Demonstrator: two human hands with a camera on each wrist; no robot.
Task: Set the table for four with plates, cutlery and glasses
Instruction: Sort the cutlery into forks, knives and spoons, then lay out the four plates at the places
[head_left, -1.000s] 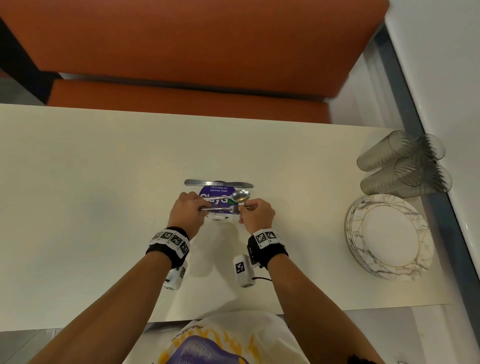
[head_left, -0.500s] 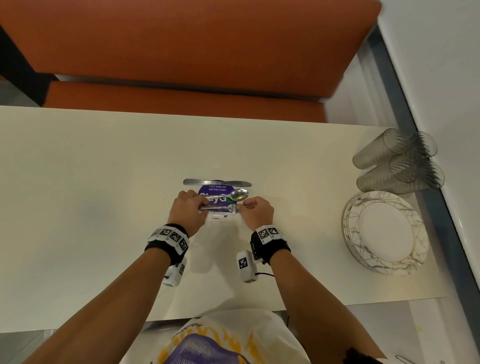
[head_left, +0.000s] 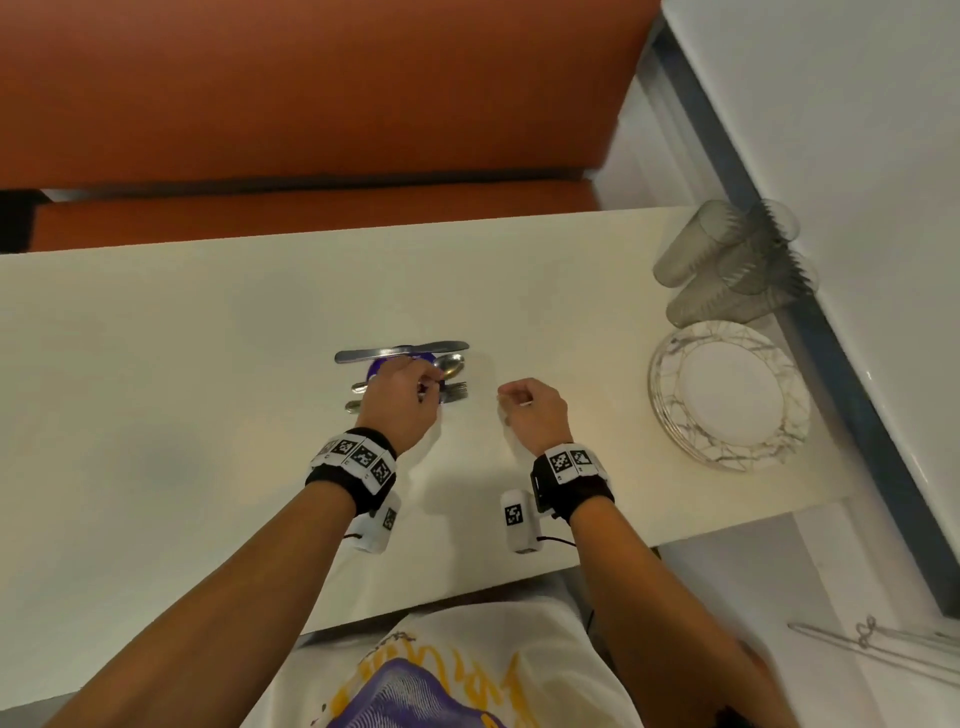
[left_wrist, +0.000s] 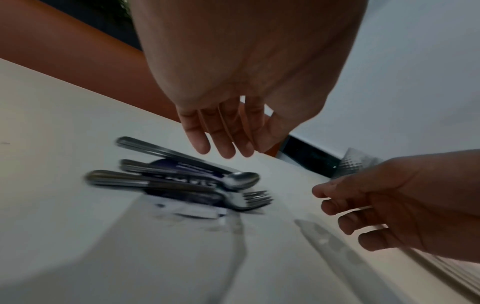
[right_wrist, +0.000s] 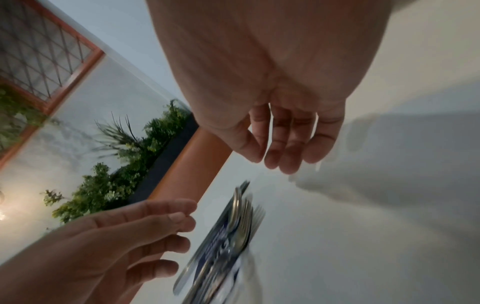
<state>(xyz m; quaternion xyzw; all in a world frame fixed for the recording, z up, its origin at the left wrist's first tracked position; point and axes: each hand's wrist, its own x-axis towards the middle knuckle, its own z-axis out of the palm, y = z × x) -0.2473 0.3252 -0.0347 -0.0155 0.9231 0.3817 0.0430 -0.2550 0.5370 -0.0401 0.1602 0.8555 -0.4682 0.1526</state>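
Steel cutlery lies bunched on the cream desk (head_left: 156, 364), partly over a purple card (left_wrist: 187, 170): a knife (head_left: 400, 351) farthest from the person, then a spoon (head_left: 451, 365), then a fork (head_left: 453, 392); the left hand (head_left: 399, 400) hovers just above the cutlery, its grip loose, fingers (left_wrist: 221, 131) nearly straight and holding nothing; the right hand (head_left: 530, 410) hangs off to the right of the cutlery, apart from it, fingers slackly curled, grip empty; stacked plates (head_left: 730, 395) sit well right of the cutlery, with glasses (head_left: 727, 270) lying on their sides beyond them
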